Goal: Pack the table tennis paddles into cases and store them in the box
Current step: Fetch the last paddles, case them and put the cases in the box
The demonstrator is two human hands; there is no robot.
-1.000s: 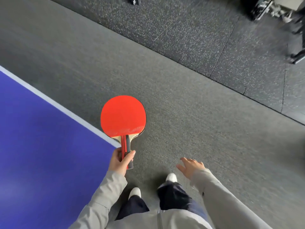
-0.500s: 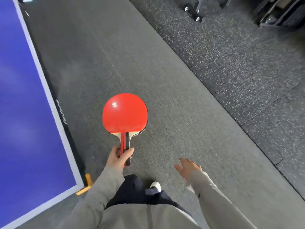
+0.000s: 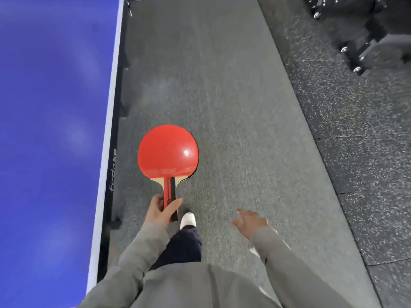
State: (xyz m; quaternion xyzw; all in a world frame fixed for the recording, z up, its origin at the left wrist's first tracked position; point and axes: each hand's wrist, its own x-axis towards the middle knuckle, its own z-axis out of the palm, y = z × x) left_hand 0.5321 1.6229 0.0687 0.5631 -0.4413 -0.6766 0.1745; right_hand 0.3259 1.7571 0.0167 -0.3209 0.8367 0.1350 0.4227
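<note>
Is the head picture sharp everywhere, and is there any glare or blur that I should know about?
In the head view, a bright glare spot sits on the red paddle, which is fairly sharp, as is the left hand gripping its handle. The blue table shows soft pale reflections. The dark equipment at top right is smeared by motion blur, and the empty right hand is slightly soft.

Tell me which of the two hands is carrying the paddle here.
The left hand, next to the blue table: its fingers wrap the handle of the red paddle. The right hand hangs open over the floor, holding nothing.
</note>
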